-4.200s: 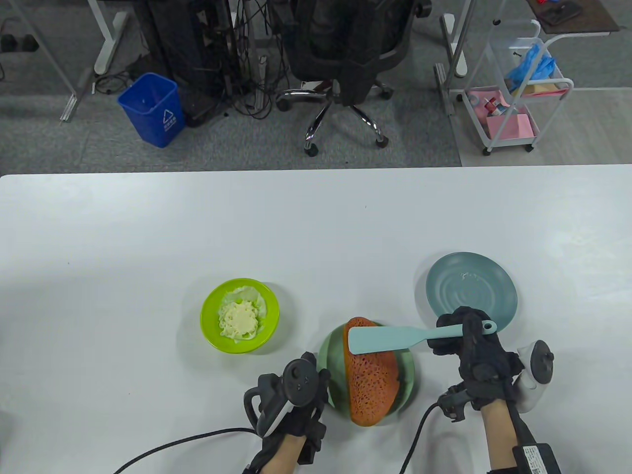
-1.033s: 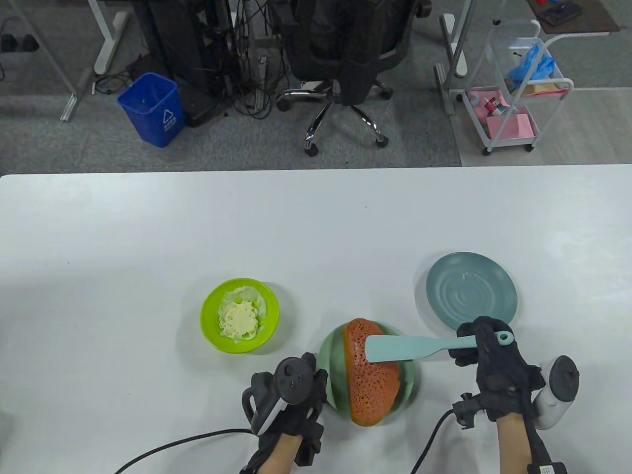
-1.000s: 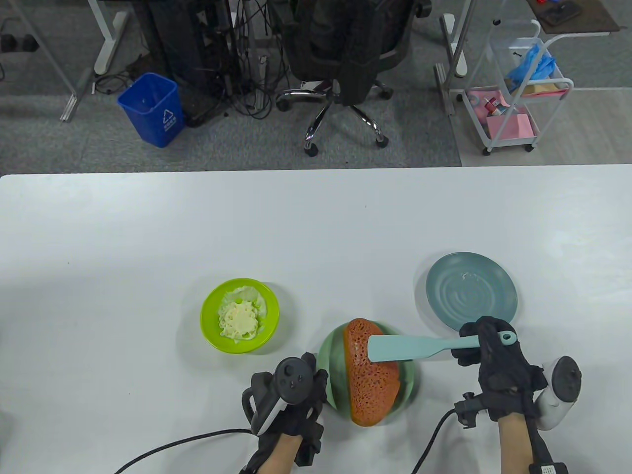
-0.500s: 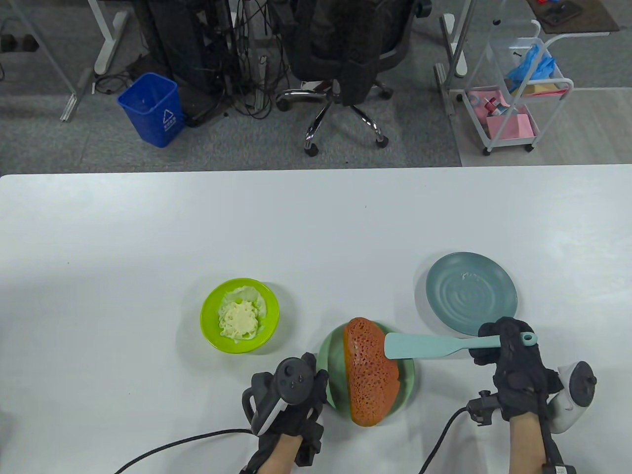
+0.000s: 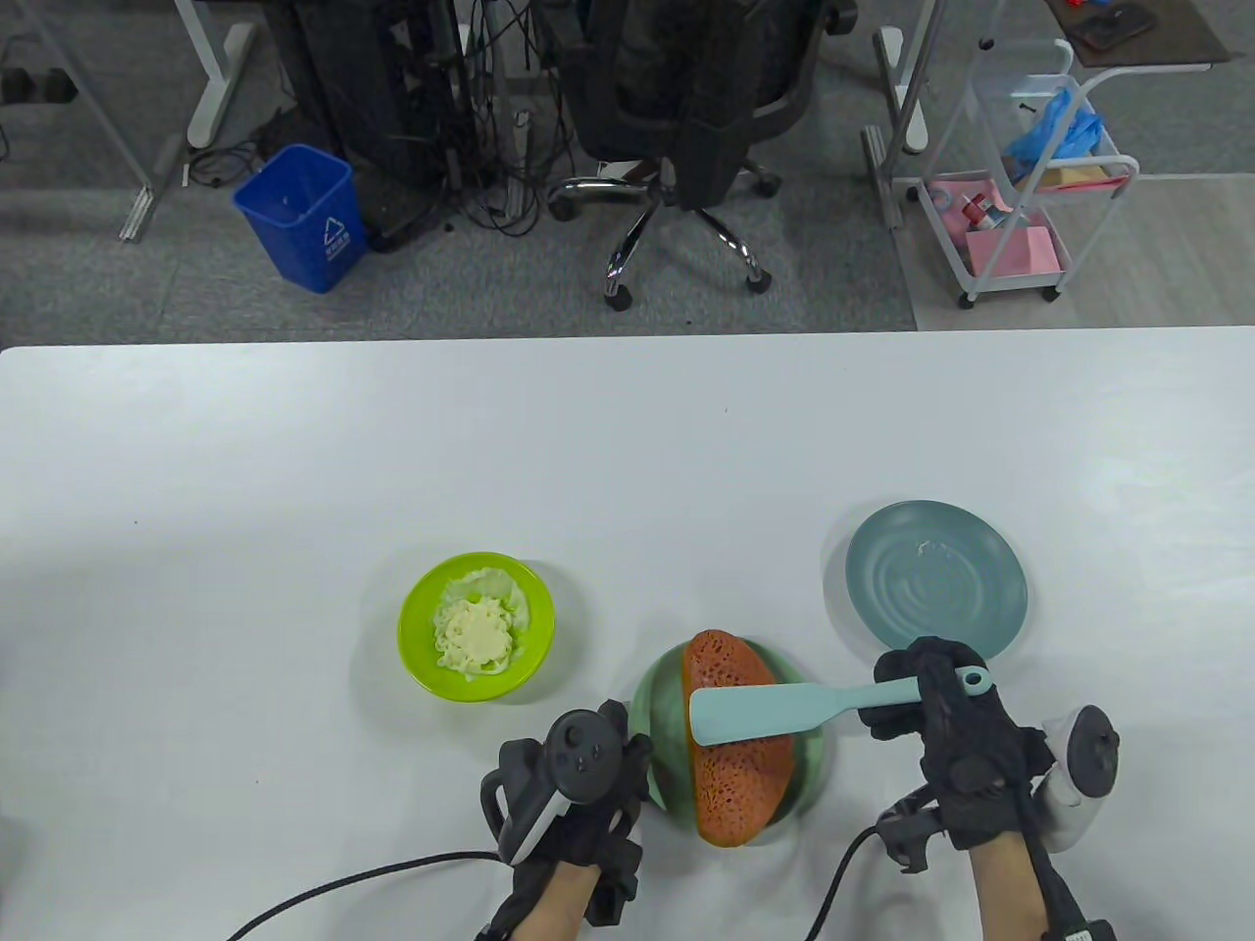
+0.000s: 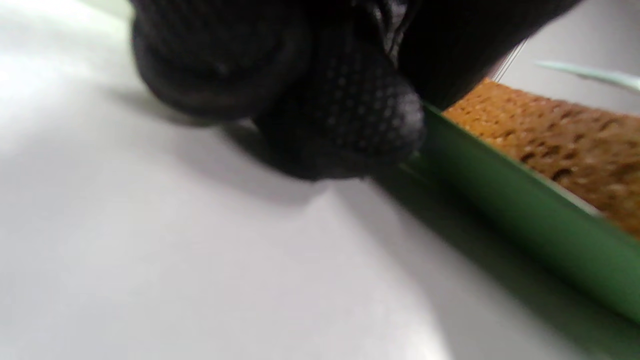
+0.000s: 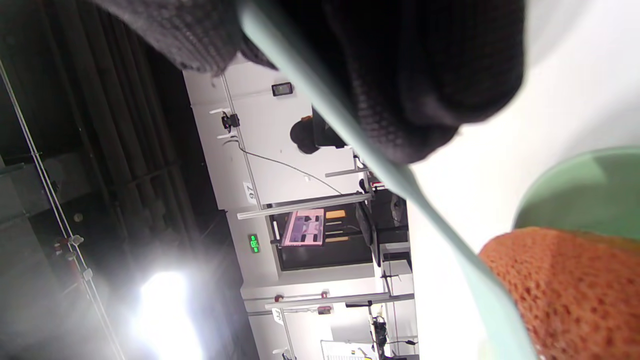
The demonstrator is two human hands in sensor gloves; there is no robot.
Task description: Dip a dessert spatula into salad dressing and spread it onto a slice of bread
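Note:
An orange-brown bread slice lies on a pale green plate near the table's front edge. My right hand grips the handle of a light teal dessert spatula, whose blade lies flat across the middle of the bread. The spatula's handle runs past the bread in the right wrist view. A lime green bowl of pale yellow salad dressing sits to the left. My left hand rests at the plate's left rim, a fingertip touching the green plate.
An empty grey-blue plate stands at the right, just behind my right hand. Cables trail from both gloves toward the table's front edge. Beyond the far edge are an office chair, a blue bin and a white cart.
My right hand swept the spatula rightward off toward the bread's right edge, then back left; its blade now lies lower across the middle of the slice. The left hand has not moved.

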